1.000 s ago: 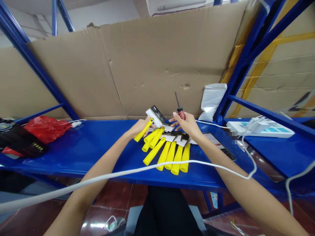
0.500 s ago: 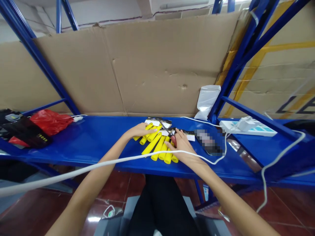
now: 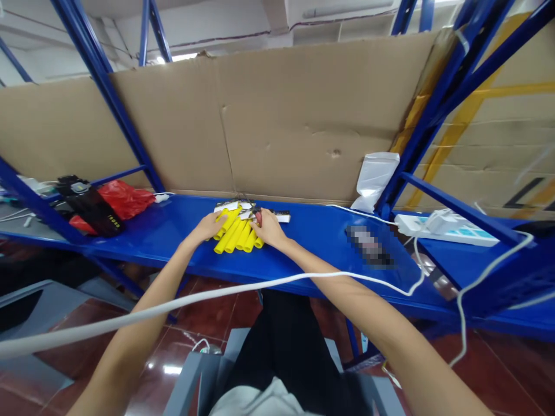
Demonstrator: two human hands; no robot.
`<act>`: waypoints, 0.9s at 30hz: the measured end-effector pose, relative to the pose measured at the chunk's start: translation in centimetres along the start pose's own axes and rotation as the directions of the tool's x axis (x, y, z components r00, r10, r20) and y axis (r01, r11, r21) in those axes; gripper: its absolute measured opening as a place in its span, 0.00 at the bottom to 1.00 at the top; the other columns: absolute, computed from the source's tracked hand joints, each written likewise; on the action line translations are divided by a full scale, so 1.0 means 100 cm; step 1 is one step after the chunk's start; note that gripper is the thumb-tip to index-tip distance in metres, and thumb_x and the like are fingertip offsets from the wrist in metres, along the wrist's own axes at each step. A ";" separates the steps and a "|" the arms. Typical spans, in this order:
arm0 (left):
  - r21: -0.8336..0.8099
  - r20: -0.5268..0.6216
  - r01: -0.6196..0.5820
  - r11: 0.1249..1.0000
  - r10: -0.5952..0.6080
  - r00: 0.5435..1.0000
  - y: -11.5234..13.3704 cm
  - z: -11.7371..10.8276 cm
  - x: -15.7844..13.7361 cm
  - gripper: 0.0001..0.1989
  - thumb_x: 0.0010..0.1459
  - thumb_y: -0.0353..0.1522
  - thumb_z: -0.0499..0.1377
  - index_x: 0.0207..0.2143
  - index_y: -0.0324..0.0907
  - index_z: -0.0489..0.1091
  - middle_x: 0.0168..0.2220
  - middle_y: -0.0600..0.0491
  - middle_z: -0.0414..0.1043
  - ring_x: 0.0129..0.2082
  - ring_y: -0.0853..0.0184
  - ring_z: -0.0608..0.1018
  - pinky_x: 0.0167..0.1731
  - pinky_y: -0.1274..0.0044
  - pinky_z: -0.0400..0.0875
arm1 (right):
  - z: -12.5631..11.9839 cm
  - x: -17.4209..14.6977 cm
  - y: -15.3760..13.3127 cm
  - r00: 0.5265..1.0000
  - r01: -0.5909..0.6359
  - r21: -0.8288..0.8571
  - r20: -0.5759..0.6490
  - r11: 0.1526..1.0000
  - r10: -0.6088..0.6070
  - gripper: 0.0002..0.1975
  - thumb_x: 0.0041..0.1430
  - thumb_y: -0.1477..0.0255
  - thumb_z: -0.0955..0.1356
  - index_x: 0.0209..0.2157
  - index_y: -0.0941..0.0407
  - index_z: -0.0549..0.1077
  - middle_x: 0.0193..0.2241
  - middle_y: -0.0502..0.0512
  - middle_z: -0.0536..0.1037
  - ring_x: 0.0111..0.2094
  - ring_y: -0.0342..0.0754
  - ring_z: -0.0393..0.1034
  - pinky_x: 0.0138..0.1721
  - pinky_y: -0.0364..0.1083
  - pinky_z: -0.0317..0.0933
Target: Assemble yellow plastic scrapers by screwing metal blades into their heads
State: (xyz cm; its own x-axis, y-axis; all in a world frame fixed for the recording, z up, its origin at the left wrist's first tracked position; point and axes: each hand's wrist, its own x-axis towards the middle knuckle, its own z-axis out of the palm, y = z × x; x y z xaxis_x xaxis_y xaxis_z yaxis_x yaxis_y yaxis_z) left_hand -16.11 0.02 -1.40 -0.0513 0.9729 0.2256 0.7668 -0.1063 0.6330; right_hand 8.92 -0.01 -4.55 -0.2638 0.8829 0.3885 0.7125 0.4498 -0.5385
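Several yellow tubes [image 3: 237,237] lie bunched on the blue shelf, pressed together between my two hands. My left hand [image 3: 208,225] curls round the left side of the bunch. On the other side, my right hand [image 3: 269,227] grips the tubes' right edge, with its thumb over them. A slim tool with a red handle [image 3: 259,218] lies at my right fingers, mostly covered by them. Behind the tubes are black-and-white printed cards [image 3: 284,216], partly hidden by the hands.
A white cable [image 3: 277,281] hangs across the view in front of my forearms. On the shelf's left are a red plastic bag [image 3: 128,198] and a black case [image 3: 93,208]. To the right lie a blurred dark item [image 3: 370,245] and a white power strip [image 3: 451,230].
Both hands have slid left along the shelf, carrying the yellow tubes, the red-handled tool and the cards. The tubes sit closer together. The blurred item stays behind on the right.
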 end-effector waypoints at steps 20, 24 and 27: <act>-0.110 -0.147 0.010 0.994 -0.027 0.989 -0.090 -0.069 -0.031 0.36 0.64 0.59 0.65 0.57 0.38 0.83 0.49 0.49 0.88 0.51 0.54 0.83 0.48 0.76 0.76 | -0.128 -0.035 0.136 0.907 -0.418 -0.223 -0.047 0.881 0.419 0.21 0.76 0.61 0.75 0.64 0.55 0.77 0.63 0.63 0.79 0.59 0.59 0.79 0.59 0.63 0.77; -0.287 -0.190 0.051 0.957 -0.108 0.976 -0.090 -0.069 -0.033 0.24 0.65 0.48 0.72 0.54 0.41 0.84 0.46 0.58 0.88 0.52 0.62 0.82 0.52 0.79 0.75 | -0.132 -0.048 0.144 0.908 -0.413 -0.367 -0.092 0.833 0.410 0.22 0.77 0.61 0.74 0.65 0.55 0.77 0.64 0.63 0.79 0.60 0.60 0.79 0.61 0.64 0.76; -0.371 -0.205 0.058 0.927 -0.143 0.968 -0.090 -0.070 -0.036 0.21 0.65 0.46 0.73 0.53 0.42 0.83 0.43 0.61 0.88 0.50 0.64 0.83 0.52 0.78 0.77 | -0.128 -0.048 0.145 0.917 -0.391 -0.411 -0.101 0.824 0.385 0.21 0.76 0.62 0.74 0.64 0.55 0.77 0.65 0.63 0.78 0.62 0.61 0.77 0.63 0.65 0.75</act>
State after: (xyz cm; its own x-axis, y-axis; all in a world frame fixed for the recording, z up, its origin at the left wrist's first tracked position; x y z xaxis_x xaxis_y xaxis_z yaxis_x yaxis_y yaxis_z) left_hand -27.31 -4.02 -2.71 -0.2907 0.9149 0.2801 0.4705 -0.1182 0.8745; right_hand 28.83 0.53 -4.64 0.0984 0.9694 0.2248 0.9571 -0.0303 -0.2881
